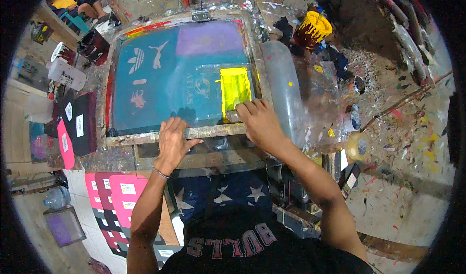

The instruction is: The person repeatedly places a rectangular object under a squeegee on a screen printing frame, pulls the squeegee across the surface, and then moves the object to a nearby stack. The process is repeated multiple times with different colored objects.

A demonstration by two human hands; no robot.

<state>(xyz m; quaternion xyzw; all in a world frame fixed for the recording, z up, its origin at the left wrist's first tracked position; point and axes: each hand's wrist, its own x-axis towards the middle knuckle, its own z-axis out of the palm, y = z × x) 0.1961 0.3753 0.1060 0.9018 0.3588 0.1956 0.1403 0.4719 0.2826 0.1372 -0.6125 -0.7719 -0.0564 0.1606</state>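
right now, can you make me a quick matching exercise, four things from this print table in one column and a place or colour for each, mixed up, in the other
Things:
1. left hand
2. right hand
3. paint bucket
4. tape roll

Places or colours:
A. yellow, far right of the screen frame
B. on the frame's near wooden edge
C. at the yellow ink patch
D. right of the right forearm

Pairs: 1-B, 2-C, 3-A, 4-D

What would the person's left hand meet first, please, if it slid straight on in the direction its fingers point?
The left hand rests on the wooden frame, fingers pointing up the picture. Straight on, it would probably first meet the teal screen mesh inside the frame, though depth is hard to judge.
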